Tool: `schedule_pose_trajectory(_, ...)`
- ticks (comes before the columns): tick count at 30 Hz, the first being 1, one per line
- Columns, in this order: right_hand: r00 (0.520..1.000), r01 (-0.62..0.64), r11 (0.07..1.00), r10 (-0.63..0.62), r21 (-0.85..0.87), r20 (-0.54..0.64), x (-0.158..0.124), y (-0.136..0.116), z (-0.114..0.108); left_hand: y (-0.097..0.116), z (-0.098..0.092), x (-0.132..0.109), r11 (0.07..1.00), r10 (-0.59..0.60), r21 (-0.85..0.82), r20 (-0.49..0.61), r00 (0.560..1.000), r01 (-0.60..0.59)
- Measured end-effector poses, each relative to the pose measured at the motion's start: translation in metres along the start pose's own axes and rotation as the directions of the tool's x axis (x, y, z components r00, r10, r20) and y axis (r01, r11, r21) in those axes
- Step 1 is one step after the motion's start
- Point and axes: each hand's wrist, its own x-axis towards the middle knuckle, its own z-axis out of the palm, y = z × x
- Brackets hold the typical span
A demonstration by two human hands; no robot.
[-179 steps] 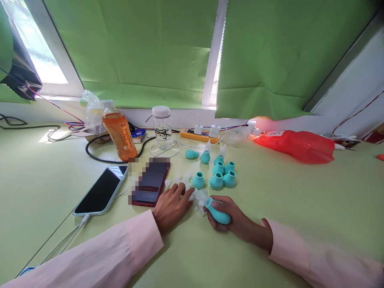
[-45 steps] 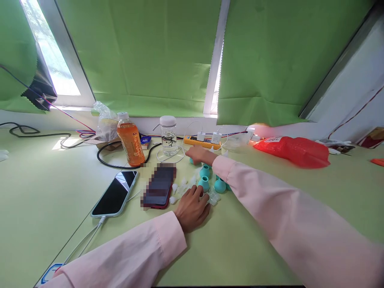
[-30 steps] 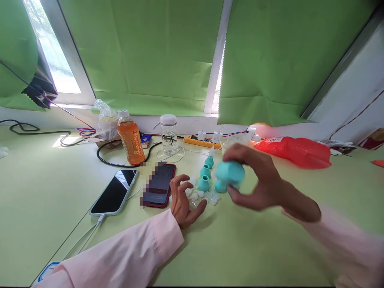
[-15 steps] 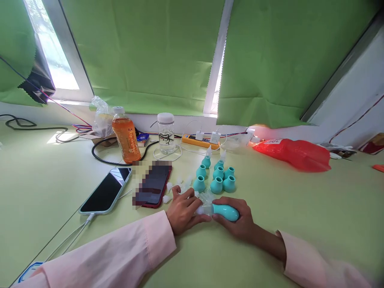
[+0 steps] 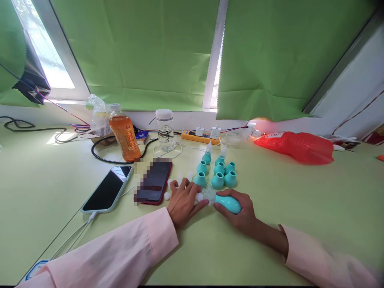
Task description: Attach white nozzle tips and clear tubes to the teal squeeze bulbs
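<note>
My right hand (image 5: 244, 214) is wrapped round a glossy teal squeeze bulb (image 5: 229, 204), which lies on its side with its rounded end to the right. Clear plastic pieces (image 5: 209, 195) are at the bulb's left end; whether all are joined to it I cannot tell. From the left, my left hand (image 5: 183, 203) pinches a whitish translucent tip (image 5: 199, 197) between thumb and index finger, its other fingers bent. Just beyond the hands stand several teal bulbs (image 5: 217, 181), open necks up. Two at the back carry clear tips (image 5: 223, 151). Small translucent tips (image 5: 167, 196) lie beside my left hand, partly hidden.
Left of my hands lie a red-edged phone (image 5: 154, 184) and a charging phone (image 5: 108, 190). Behind stand an orange drink bottle (image 5: 125, 138), a white-lidded jar (image 5: 165, 132) and a yellow power strip (image 5: 192, 138). A red plastic bag (image 5: 297, 147) lies at right.
My view has shifted slightly. Both hands remain together at the teal bulb, with the bulb angled a little more and the whitish tip showing more between my left fingers.
</note>
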Motion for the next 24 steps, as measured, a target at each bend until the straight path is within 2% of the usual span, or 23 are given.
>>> schedule_pose_trajectory(3, 0.982, -0.177, 0.981, 0.17, 0.079, 0.082, 0.005, -0.002, -0.001, 0.001, -0.002, 0.003, 0.999, -0.053, 0.006, 0.081, 0.995, 0.053)
schedule_pose_trajectory(7, 0.936, -0.329, 0.922, 0.289, 0.203, 0.203, 0.01, -0.003, -0.001, -0.005, 0.0, 0.005, 1.0, 0.024, 0.015, 0.148, 0.989, -0.026)
schedule_pose_trajectory(10, 0.894, -0.425, 0.858, 0.349, 0.289, 0.279, 0.011, -0.004, 0.0, -0.013, 0.005, 0.005, 0.99, 0.14, -0.001, 0.13, 0.982, -0.141)
schedule_pose_trajectory(12, 0.845, -0.516, 0.781, 0.399, 0.352, 0.355, 0.012, -0.004, 0.0, -0.016, 0.008, 0.005, 0.979, 0.203, -0.025, 0.103, 0.974, -0.202)
schedule_pose_trajectory(14, 0.794, -0.594, 0.693, 0.425, 0.408, 0.433, 0.012, -0.004, 0.001, -0.018, 0.009, 0.005, 0.973, 0.226, -0.054, 0.077, 0.971, -0.222)
schedule_pose_trajectory(16, 0.768, -0.629, 0.646, 0.43, 0.432, 0.474, 0.013, -0.005, 0.001, -0.018, 0.01, 0.004, 0.969, 0.235, -0.092, 0.054, 0.971, -0.23)
schedule_pose_trajectory(17, 0.768, -0.627, 0.651, 0.429, 0.427, 0.475, 0.013, -0.005, 0.001, -0.018, 0.01, 0.004, 0.966, 0.241, -0.111, 0.041, 0.97, -0.236)
schedule_pose_trajectory(19, 0.802, -0.579, 0.716, 0.415, 0.39, 0.43, 0.013, -0.006, 0.001, -0.017, 0.011, 0.003, 0.958, 0.258, -0.129, 0.009, 0.966, -0.255)
schedule_pose_trajectory(24, 0.952, -0.284, 0.939, 0.253, 0.192, 0.17, 0.004, -0.007, 0.003, -0.017, 0.014, 0.001, 0.95, 0.308, -0.044, -0.055, 0.95, -0.31)
